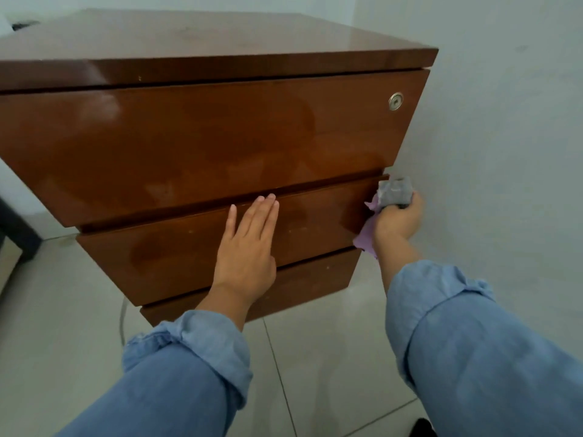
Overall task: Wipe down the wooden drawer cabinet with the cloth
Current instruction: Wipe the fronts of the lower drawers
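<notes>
A glossy brown wooden drawer cabinet [195, 137] with three drawer fronts fills the upper left of the head view. My left hand [247, 247] lies flat on the middle drawer front, fingers together and pointing up. My right hand [399, 219] is closed around a grey and lilac cloth [394, 192] at the right end of the middle drawer, beside the cabinet's right side. A lilac corner of the cloth hangs below my wrist. Damp streaks show on the top drawer front.
A round metal lock [395, 101] sits at the top drawer's right end. A pale wall [504, 121] stands close to the cabinet's right side. Grey floor tiles [331, 357] lie below. A dark furniture edge [15, 234] is at the far left.
</notes>
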Demonstrator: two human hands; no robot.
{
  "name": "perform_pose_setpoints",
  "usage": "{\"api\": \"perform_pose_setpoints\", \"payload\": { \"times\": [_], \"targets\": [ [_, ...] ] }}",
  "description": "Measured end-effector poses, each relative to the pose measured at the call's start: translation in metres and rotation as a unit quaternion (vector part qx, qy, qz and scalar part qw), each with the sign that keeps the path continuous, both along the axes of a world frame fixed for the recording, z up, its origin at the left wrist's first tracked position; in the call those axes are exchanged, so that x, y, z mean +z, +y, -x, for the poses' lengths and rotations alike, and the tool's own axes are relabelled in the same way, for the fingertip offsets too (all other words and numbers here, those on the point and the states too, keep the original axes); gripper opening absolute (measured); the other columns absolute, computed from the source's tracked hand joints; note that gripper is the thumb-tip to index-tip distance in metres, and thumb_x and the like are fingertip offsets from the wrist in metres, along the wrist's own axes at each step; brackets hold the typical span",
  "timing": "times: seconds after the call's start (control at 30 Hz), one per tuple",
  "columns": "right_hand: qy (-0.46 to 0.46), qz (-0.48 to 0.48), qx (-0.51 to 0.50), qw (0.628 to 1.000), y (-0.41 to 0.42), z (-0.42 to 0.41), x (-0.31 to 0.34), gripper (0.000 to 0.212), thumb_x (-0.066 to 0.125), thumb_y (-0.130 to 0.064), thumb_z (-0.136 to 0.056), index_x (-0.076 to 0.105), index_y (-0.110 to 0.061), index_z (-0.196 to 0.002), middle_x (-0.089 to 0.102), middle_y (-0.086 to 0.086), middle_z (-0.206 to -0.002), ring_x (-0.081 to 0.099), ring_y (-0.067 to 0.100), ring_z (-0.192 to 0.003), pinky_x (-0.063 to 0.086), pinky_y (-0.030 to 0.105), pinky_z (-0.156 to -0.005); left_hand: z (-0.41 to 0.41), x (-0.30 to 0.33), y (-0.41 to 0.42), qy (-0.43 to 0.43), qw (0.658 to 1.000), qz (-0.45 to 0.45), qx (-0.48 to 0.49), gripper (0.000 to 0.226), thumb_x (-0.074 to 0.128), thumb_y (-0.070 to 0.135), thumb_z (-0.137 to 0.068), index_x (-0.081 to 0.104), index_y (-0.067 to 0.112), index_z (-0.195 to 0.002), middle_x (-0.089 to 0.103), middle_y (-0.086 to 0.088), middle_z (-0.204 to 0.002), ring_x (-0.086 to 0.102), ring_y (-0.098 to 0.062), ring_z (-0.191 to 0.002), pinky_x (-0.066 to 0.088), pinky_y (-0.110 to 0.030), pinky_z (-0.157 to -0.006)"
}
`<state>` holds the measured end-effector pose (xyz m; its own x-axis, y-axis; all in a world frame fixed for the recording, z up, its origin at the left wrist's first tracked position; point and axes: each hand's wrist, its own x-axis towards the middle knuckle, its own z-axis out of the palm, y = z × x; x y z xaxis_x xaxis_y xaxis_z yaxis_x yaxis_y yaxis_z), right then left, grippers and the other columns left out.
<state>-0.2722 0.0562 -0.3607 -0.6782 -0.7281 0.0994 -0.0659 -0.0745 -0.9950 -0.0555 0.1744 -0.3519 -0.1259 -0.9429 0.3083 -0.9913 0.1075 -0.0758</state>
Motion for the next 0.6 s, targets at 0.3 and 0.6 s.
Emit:
{"api": "perform_pose_setpoints", "payload": {
  "times": [0.3,0.6],
  "targets": [
    [0.111,-0.072,0.038,0.990,0.000,-0.071,-0.029,0.063,0.038,-0.020,-0.097,0.004,-0.006,-0.149,-0.009,0.015,-0.157,0.006,0.032,-0.145,0.013,0.036,-0.116,0.000,-0.014,-0.014,0.049,0.996,0.071,-0.019,0.078,0.060,0.017,-0.074,0.032,0.006,-0.146,0.035,-0.010,-0.151,0.032,-0.024,-0.140,0.013,-0.042,-0.117],
    [0.153,-0.045,0.044,0.986,0.032,-0.083,-0.061,0.068,0.042,-0.002,-0.089,0.021,-0.033,-0.146,0.031,0.007,-0.151,0.046,0.027,-0.126,0.045,0.036,-0.094,-0.006,-0.009,-0.011,0.007,0.999,0.044,-0.022,0.081,0.060,0.012,-0.072,0.030,0.006,-0.147,0.033,-0.008,-0.153,0.030,-0.023,-0.141,0.014,-0.039,-0.118]
  ]
}}
